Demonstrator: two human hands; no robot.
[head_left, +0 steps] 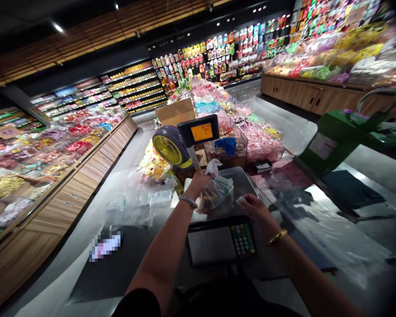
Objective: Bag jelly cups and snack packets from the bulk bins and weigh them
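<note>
Two bare hands meet over a weighing scale in a sweet shop, seen from the wearer's own eyes. The left hand (199, 185), a pale bracelet at its wrist, closes its grip round the gathered neck of a clear plastic bag (219, 192). The bag rests on the scale pan (243, 178), its neck on the far side and its filled body slumping back toward the wearer; what it contains is hard to make out. Just right of the bag and apart from it, the right hand (255, 209) pinches a small white scrap (240, 200) between thumb and fingers, with a gold bangle (277, 237) behind. The left hand is nearer, already touching the bag, which lies to the left of the right hand's grip. Along the dark counter (125, 273), from the left, come a pixelated object that cannot be identified, loose clear bags (128, 204), a yellow and purple fan (168, 147), the scale's keypad (243, 240) and its raised display (203, 131), glowing orange. Farther right, clear plastic sheeting (343, 242) spreads out below a green container (326, 136). Around this, the room holds a wood-fronted candy stand (86, 136) at left, stocked wall shelves (135, 86), hanging packets (218, 50), and another heaped stand (317, 72) at right.
</note>
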